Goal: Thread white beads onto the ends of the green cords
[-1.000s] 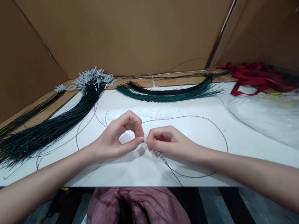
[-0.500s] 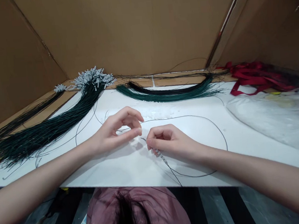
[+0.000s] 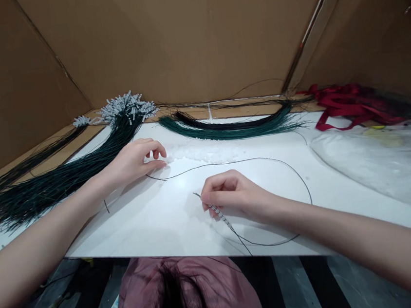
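Pinched between thumb and forefinger of the right hand (image 3: 232, 195) is a thin dark wire (image 3: 265, 160), gripped close to its free tip, which pokes out to the left of the fingers; a short run of small white beads (image 3: 221, 216) sits on the wire just below the hand. From there the wire loops out over the white table (image 3: 162, 227), curving round to the right and back across toward the left hand (image 3: 133, 161). That hand rests farther off on the table, its fingers loosely curled with the tips down at the edge of a scatter of tiny clear beads (image 3: 205, 154); whether it has one between its fingertips cannot be told. Beside it lies a long bundle of dark green wires (image 3: 65, 181) tipped with white beads, and another green bundle (image 3: 232, 129) curves along the back. Red ribbons (image 3: 351, 107) lie at the far right, near a clear plastic bag (image 3: 375, 165). Brown cardboard walls (image 3: 179, 39) stand around the table.
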`<state>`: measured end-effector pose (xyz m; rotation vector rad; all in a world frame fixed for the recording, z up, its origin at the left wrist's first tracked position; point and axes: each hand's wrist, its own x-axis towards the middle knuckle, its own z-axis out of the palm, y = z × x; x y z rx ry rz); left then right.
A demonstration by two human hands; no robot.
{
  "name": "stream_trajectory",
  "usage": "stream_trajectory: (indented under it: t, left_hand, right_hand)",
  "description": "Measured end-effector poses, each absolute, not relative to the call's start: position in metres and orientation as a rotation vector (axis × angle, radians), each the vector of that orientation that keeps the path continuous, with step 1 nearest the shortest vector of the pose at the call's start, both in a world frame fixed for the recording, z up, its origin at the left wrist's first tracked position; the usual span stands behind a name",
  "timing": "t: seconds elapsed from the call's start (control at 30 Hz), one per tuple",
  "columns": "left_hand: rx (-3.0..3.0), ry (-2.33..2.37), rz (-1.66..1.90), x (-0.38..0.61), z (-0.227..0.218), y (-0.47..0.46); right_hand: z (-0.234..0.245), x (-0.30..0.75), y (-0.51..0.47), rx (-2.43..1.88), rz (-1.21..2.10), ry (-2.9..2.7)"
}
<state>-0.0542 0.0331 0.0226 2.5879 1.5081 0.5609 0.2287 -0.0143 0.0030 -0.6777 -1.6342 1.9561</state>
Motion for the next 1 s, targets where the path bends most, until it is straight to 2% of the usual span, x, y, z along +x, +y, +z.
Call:
stream_trajectory:
  t: [0.33,1.0]
  left_hand:
    - [2.504,1.631,0.385,-0.064,0.012,0.044]
    - [2.459,1.618,0.428,-0.056,0.016,0.037]
  right_hand:
    - [0.002,0.23,-0.012,-0.577,2.031,-1.64]
    - [0.003,0.229,-0.012,-0.521,2.074,-1.593]
